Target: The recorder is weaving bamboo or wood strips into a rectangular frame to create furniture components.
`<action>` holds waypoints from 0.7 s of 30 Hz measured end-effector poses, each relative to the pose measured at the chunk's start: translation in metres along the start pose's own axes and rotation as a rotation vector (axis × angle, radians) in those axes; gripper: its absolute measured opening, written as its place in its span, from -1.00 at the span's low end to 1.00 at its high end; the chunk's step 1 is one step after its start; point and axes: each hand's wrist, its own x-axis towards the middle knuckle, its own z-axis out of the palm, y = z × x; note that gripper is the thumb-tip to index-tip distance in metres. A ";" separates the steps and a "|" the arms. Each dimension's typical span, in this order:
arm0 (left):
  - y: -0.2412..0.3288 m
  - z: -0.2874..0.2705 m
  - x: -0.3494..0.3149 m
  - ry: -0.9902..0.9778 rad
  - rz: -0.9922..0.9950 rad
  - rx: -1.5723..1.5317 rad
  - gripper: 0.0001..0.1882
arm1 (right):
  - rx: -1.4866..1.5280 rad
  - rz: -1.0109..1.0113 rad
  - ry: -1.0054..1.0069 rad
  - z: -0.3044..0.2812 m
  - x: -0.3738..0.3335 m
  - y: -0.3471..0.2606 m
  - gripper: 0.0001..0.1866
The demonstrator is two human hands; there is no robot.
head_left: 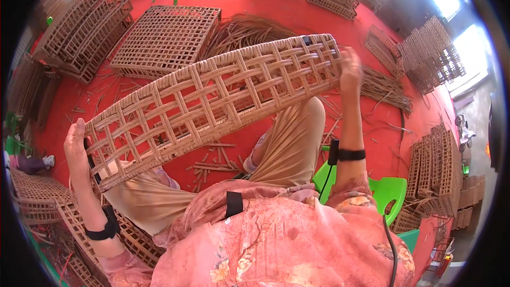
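A long brown wicker basket (pixel 226 86) with an open lattice weave is tilted across my lap, its right end higher and farther away. My left hand (pixel 78 149) grips its left end beside a dark strip, with the thumb and fingers pointing up. At the raised right end my right hand (pixel 350 69) is closed around the edge, slightly smeared by motion and with the fingertips partly hidden. A small black piece (pixel 307 40) sits on the basket's upper rim near that hand. Through the lattice I see part of the basket's other side.
A flat lattice basket (pixel 166 42) lies ahead on the red floor (pixel 276 16), beside bundled wicker strands (pixel 249 31). Stacked baskets (pixel 85 32) stand at left, more stacks (pixel 433 170) at right. Cut scraps (pixel 215 162) lie between my legs. My chair (pixel 390 196) is green.
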 end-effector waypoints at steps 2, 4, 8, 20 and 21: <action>-0.016 -0.002 0.020 -0.010 0.076 0.057 -0.48 | -0.016 0.118 -0.217 0.006 0.006 0.019 -0.41; -0.023 -0.019 0.043 -0.013 0.143 0.129 -0.46 | 0.369 0.202 -0.237 0.015 0.005 0.007 -0.37; -0.056 -0.074 0.105 -0.025 0.054 0.117 -0.38 | 0.239 0.125 -0.255 0.013 -0.067 -0.065 -0.37; -0.152 -0.180 0.171 0.256 0.055 0.693 -0.53 | 0.746 0.156 -0.773 -0.030 -0.134 -0.091 -0.79; -0.132 -0.168 0.158 0.347 0.213 0.851 -0.57 | 0.715 0.125 -0.808 -0.032 -0.132 -0.089 -0.71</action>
